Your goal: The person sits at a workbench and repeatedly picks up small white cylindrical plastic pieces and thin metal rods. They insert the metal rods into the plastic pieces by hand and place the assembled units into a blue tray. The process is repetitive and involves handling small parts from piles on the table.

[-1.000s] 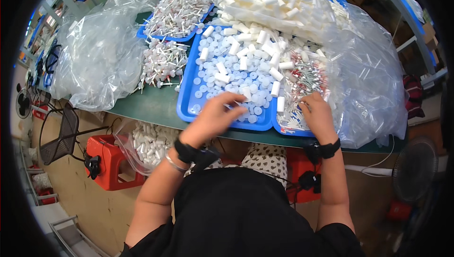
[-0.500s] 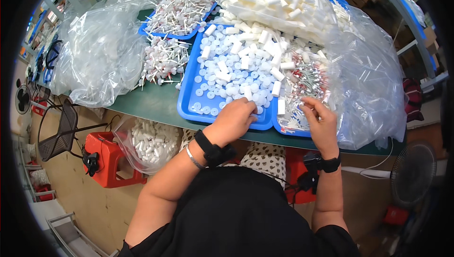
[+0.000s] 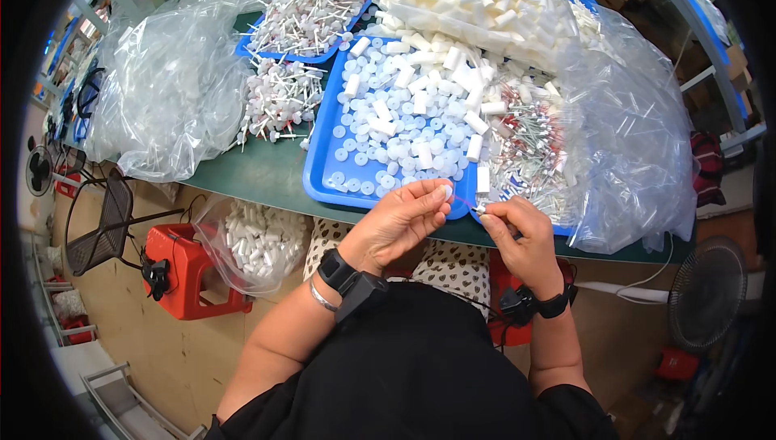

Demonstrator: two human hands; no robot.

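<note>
My left hand (image 3: 396,217), raised over the front rim of the blue tray (image 3: 317,185), pinches a small white plastic disc (image 3: 447,192) between thumb and fingertips. Just to its right, my right hand (image 3: 525,238) grips a small wired part (image 3: 479,209) with a white end and thin reddish leads, which point at the disc. Whether the leads touch the disc is too small to tell. Behind my left hand, translucent discs (image 3: 388,149) with centre holes fill the tray, mixed with white cylinders (image 3: 424,155). Beyond my right hand lies a heap of red and white wired parts (image 3: 529,137).
A clear bag of white cylinders (image 3: 477,11) rests at the back. Assembled pieces pile up on another blue tray (image 3: 250,45) and on the green table (image 3: 242,185). Large clear plastic bags (image 3: 162,100) flank both sides. A red stool (image 3: 170,278) and a fan (image 3: 707,294) stand below.
My left hand has come up off the discs with one pinched in it. My right hand has moved left and nearer from the wired parts, now holding one close to the disc.
</note>
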